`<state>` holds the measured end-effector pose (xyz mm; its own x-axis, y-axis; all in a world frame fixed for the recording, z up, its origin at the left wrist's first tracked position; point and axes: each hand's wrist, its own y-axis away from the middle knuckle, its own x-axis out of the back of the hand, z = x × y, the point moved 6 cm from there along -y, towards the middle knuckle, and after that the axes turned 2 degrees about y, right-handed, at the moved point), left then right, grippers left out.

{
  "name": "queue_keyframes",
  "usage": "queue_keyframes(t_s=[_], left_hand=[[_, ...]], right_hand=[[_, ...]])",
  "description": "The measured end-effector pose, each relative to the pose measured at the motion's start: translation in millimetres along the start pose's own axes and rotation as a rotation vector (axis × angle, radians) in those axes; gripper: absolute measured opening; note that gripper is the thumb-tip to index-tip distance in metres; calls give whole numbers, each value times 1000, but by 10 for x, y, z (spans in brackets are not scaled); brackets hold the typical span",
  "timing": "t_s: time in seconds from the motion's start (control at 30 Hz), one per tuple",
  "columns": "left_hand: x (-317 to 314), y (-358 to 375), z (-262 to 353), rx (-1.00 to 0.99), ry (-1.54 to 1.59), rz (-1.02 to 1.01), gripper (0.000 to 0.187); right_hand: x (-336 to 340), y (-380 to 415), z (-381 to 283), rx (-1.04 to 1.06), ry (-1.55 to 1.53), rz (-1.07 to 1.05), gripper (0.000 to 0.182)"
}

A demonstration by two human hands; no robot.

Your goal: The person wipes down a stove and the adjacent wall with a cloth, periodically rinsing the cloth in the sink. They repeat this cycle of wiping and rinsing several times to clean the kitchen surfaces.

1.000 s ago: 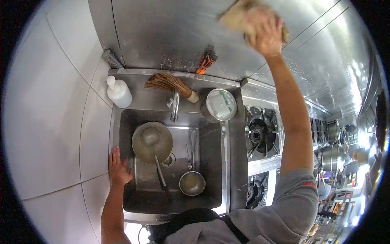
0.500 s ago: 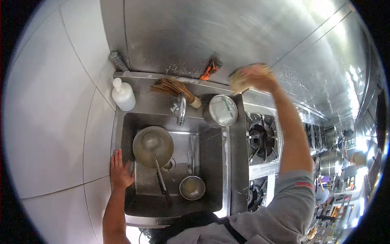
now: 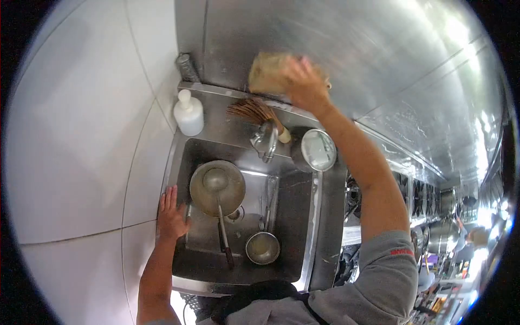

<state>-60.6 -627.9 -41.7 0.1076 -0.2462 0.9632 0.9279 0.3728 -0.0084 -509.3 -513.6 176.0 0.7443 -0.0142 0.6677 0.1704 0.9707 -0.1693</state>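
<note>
My right hand (image 3: 306, 81), smeared by motion, holds a yellowish-tan cloth (image 3: 268, 73) against the steel back wall above the sink ledge. My left hand (image 3: 173, 214) lies with fingers spread on the left rim of the steel sink (image 3: 295, 227), beside the white tiles. Inside the basin sits a round metal pan (image 3: 233, 187) with a long-handled ladle (image 3: 215, 180) lying in it. Close by are a small metal bowl (image 3: 262, 248) and some slim metal utensils (image 3: 266, 203). Beneath my right hand's side of the wall stand the faucet (image 3: 264, 142) and a bristle brush (image 3: 251, 111).
A white pump bottle (image 3: 189, 118) stands at the ledge's left end, below a dark cylindrical object (image 3: 187, 67). A metal container with a pale top (image 3: 318, 150) occupies the right corner. Gas burners (image 3: 353, 197) lie to the right; large pots (image 3: 443, 235) are farther off.
My right hand has swept the cloth leftward along the steel wall. An orange-and-black object at the wall is now hidden behind it. The view has shifted slightly; my left hand remains on the rim.
</note>
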Motion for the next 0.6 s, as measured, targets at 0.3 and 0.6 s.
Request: queue_keyframes(t_s=[0.3,0.6], left_hand=[[-10,32,-66,19,32,33,45],[76,-16,-37,8,14,-4,47]], right_hand=[[797,-672,532,52,290,110,45],[1977,-1621,260,-288,207,436,39]])
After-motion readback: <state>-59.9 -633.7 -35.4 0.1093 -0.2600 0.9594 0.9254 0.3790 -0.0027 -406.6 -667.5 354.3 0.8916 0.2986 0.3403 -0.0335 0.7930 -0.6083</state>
